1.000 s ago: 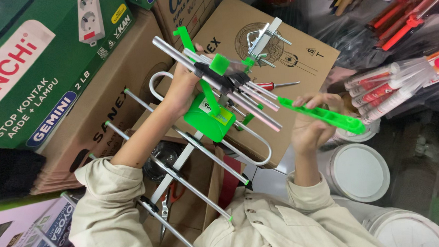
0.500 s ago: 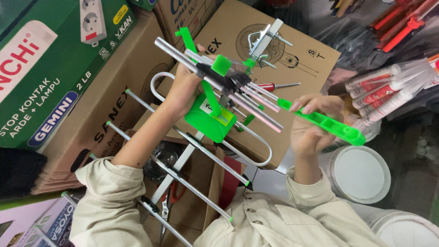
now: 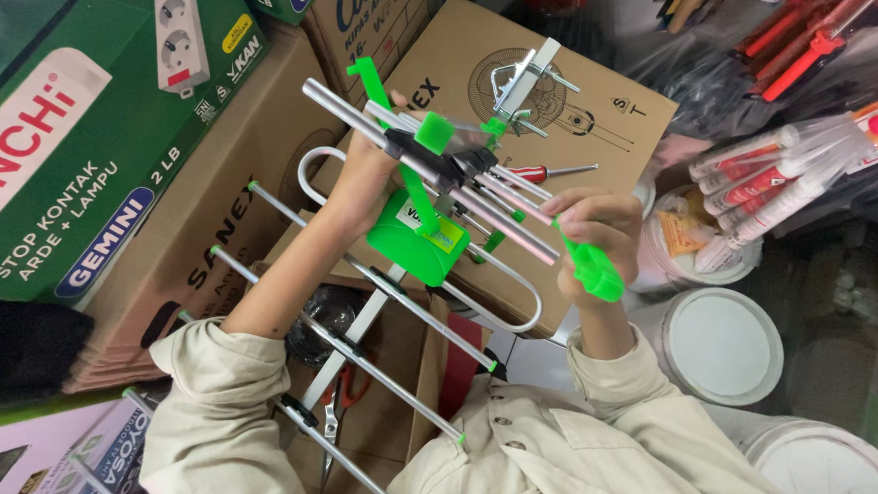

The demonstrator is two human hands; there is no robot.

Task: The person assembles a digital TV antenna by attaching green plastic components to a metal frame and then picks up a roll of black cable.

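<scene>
Hands assembling antenna (image 3: 428, 228): left hand (image 3: 370, 175) clenching boom, right hand (image 3: 594, 234) pinching green-tipped rod (image 3: 585, 264). Best keeping boom steady, seating rod squarely, avoiding bending neighbouring elements.

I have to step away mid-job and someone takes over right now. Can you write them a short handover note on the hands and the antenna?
Left hand: closed around the antenna near its upper end, holding it up.
Right hand: closed on the green end piece of the bundled rods.
Done: the lower cross rods stand spread out.
Left: the upper rods lie bundled, not spread.
Nearby: a red-handled screwdriver on the cardboard box, and scissors below.
</scene>
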